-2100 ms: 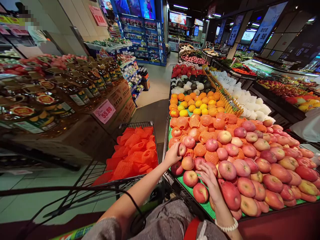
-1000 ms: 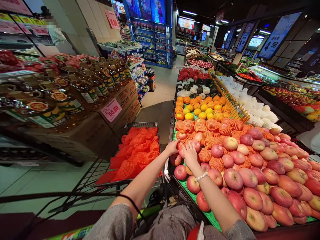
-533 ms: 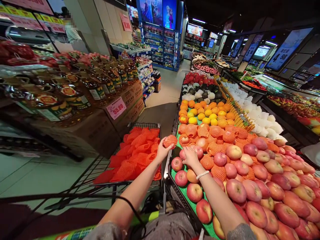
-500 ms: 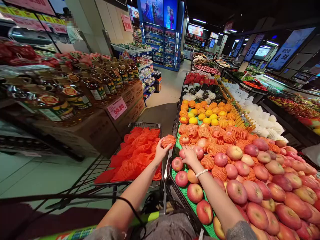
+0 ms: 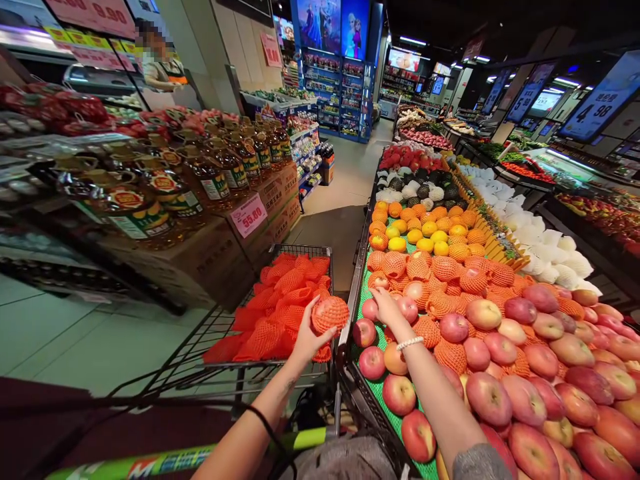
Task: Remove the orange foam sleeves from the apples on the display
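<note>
My left hand (image 5: 306, 339) grips a round fruit wrapped in orange foam net (image 5: 330, 313), held over the right rear corner of the wire shopping cart (image 5: 280, 250). The cart holds a heap of orange foam nets (image 5: 280, 307). My right hand (image 5: 389, 305), a bead bracelet on its wrist, rests palm down among the apples (image 5: 480, 373) at the left edge of the fruit stand; its fingers lie on the fruit, and whether they grip one is hidden. Netted fruit (image 5: 440, 270) lies just beyond it.
Oil bottles (image 5: 150, 200) on cardboard boxes with a 55.80 price tag (image 5: 249, 215) stand left of the cart. Oranges (image 5: 425, 230) and white-wrapped fruit (image 5: 540, 240) fill the stand farther back. An aisle (image 5: 345, 180) runs ahead. A person (image 5: 160, 63) stands at the far left.
My left hand lifted a netted fruit off the stand and carried it left and down over the cart. My right hand reached forward to the stand's left edge and stayed there.
</note>
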The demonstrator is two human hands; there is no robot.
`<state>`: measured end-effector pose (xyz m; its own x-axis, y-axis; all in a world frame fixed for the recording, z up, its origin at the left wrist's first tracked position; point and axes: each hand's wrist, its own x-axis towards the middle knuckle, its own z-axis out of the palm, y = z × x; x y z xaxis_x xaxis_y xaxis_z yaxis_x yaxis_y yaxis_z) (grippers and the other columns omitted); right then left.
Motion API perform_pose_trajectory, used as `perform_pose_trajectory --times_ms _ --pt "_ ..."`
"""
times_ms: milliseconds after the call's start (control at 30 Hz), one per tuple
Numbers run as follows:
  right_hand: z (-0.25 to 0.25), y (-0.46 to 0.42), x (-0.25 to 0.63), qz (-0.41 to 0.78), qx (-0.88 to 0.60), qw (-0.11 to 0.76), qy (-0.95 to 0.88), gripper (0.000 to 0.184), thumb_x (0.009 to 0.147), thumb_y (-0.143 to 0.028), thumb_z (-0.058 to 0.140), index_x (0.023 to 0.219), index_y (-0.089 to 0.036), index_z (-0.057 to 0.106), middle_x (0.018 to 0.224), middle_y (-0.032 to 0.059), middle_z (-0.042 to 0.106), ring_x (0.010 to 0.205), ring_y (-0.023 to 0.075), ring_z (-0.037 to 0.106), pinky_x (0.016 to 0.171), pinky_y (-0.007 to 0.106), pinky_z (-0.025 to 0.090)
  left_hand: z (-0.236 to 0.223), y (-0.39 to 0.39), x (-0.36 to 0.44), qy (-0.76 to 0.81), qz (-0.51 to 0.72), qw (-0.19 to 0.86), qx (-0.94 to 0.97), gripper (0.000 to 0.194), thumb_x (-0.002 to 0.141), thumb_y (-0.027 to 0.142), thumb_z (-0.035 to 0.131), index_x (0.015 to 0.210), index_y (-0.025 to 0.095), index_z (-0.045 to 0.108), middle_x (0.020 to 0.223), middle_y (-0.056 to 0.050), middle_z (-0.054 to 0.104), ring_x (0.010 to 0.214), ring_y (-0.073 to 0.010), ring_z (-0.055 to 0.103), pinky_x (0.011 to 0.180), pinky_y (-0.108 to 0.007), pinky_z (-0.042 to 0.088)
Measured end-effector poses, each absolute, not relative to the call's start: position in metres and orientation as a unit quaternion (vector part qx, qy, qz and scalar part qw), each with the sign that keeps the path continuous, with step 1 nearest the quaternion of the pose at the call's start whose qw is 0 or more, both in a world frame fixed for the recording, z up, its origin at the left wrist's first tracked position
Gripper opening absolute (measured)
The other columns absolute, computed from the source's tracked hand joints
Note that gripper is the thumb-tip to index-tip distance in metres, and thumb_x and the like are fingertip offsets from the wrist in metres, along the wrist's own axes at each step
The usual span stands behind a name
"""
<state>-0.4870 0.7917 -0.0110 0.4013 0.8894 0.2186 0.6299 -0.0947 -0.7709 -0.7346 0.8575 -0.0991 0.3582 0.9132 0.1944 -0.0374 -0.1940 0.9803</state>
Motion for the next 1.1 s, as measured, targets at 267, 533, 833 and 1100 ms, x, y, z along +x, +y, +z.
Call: perform_pose_trajectory --times_ms 267,533,833,1100 --pt "0.055 0.675 -0.542 0.165 -0.618 0.504 -0.580 0.025 0.105 -0.033 0.058 0.115 -0.028 0.081 0.122 0.0057 0.081 0.119 0.0250 0.074 0.111 0.046 0.057 -0.059 0.794 -0.710 0.232 0.409 0.355 0.808 0.091 0.064 0.028 0.087 0.146 0.022 0.048 0.144 -0.018 0.052 0.142 -0.0417 0.054 0.122 -0.064 0.046" --pt "0.055 0.616 -0.566 0.095 -0.652 0.460 -0.595 0.031 0.100 -0.026 0.066 0.128 -0.030 0.078 0.132 0.0085 0.077 0.125 0.0304 0.069 0.111 0.054 0.055 -0.042 0.743 -0.702 0.132 0.387 0.339 0.847 0.099 0.079 0.035 0.087 0.160 0.026 0.030 0.158 -0.022 0.050 0.151 -0.0413 0.051 0.124 -0.063 0.047" --pt "0.058 0.572 -0.554 0.159 -0.662 0.409 -0.608 0.070 0.079 -0.013 0.065 0.147 -0.027 0.062 0.150 0.0096 0.063 0.144 0.0307 0.057 0.126 0.053 0.046 -0.032 0.704 -0.709 0.108 0.376 0.298 0.871 0.099 0.084 0.049 0.085 0.165 0.022 0.035 0.158 -0.021 0.055 0.150 -0.0393 0.054 0.125 -0.057 0.049" --pt "0.018 0.591 -0.557 0.216 -0.674 0.518 -0.481 0.082 0.061 -0.023 0.086 0.140 -0.023 0.067 0.136 0.0126 0.074 0.123 0.0332 0.071 0.109 0.051 0.059 -0.029 0.711 -0.728 0.092 0.368 0.283 0.881 0.086 0.092 0.029 0.079 0.167 0.027 0.039 0.166 -0.018 0.051 0.151 -0.0345 0.055 0.121 -0.050 0.054"
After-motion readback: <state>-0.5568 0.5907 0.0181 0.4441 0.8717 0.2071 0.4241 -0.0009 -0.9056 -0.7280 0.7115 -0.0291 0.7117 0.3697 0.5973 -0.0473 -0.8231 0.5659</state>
